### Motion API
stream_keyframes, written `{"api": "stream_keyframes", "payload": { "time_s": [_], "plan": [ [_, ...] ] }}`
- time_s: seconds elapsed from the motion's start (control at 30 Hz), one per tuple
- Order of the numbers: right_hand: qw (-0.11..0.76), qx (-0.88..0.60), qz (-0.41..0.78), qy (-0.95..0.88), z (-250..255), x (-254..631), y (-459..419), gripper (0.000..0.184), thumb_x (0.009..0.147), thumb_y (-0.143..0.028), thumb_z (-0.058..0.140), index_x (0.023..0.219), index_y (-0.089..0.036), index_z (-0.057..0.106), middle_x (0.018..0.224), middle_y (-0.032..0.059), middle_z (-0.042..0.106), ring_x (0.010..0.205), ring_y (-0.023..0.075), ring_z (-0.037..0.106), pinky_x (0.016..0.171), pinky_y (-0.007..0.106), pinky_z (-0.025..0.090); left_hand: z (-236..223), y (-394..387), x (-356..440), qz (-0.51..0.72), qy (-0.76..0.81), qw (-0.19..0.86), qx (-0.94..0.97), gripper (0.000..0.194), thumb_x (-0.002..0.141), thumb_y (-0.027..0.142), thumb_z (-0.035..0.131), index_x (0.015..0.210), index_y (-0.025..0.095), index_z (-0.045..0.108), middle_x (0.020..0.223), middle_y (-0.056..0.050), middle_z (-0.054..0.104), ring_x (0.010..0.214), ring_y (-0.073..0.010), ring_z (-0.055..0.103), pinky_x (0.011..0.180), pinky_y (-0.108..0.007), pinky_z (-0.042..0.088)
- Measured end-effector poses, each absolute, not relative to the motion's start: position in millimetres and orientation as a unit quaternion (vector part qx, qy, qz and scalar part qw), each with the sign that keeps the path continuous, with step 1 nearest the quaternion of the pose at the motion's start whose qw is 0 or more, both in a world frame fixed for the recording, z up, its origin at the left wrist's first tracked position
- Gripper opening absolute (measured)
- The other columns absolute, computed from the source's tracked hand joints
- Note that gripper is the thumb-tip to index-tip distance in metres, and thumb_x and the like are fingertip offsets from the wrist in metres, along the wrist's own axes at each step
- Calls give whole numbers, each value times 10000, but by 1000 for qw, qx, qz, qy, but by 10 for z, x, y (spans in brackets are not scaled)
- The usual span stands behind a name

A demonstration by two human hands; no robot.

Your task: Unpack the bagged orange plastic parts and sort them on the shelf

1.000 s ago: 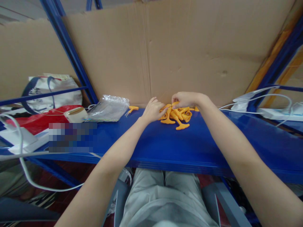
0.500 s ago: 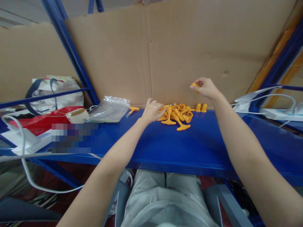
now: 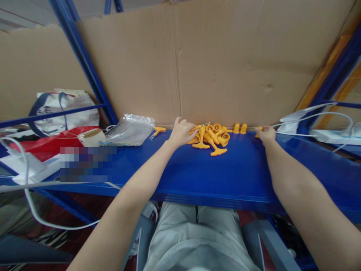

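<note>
- Small yellow plastic piece (image 3: 258, 130): back of the blue metal tabletop (image 3: 203, 177), pinched in the right hand's (image 3: 267, 134) grip
- Two upright yellow plastic cups (image 3: 243, 129) I'd call done; the yellow corkscrew-and-cup heap (image 3: 212, 136) seems left
- Left hand (image 3: 182, 134) at the heap; I can't tell its grip
- White cloth bag (image 3: 79, 119): lettering I can't read

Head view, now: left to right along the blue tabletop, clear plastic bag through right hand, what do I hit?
Clear plastic bag → lone yellow corkscrew → left hand → heap of yellow pieces → two upright yellow caps → small yellow piece at the fingertips → right hand.
</note>
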State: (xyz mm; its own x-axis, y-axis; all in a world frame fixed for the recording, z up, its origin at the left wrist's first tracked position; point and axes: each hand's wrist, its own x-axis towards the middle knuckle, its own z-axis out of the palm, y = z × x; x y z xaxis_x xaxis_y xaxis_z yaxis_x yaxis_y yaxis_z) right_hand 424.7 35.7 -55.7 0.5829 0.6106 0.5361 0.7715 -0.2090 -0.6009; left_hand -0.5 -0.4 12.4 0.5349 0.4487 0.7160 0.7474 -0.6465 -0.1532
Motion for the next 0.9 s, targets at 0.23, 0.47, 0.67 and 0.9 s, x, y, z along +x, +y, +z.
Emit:
{"api": "stream_keyframes", "payload": {
  "time_s": [0.23,0.47,0.67,0.9],
  "plan": [
    [419,-800,15,-430,-496,4202,386,290,831,-230,667,1112,-161,684,1072,125,734,1040,285,689,879,398,568,134,-22,-4,-329,-355,222,-846,275,926,352,528,930,199,756,874,-83,761,912,-258,628,1067,-539,347],
    [242,-856,-14,-456,-404,4046,307,329,891,-204,571,1163,-98,723,1200,220,700,1184,337,646,965,366,531,131,-27,-1,-324,-367,218,-844,276,929,353,528,910,197,755,876,-86,762,928,-263,626,1088,-560,324],
    [231,-866,0,-443,-377,3990,240,416,897,-266,584,1270,-117,691,1277,219,670,1201,329,640,971,385,534,129,-25,5,-321,-374,215,-843,274,925,347,528,874,197,752,861,-85,760,930,-267,626,1090,-575,317],
    [221,-865,22,-449,-358,3986,229,443,926,-333,535,1315,-176,677,1370,185,622,1283,330,584,1060,444,478,131,-25,5,-315,-376,208,-846,285,922,358,520,861,194,746,849,-89,748,925,-270,620,1081,-579,317]
  ]
}}
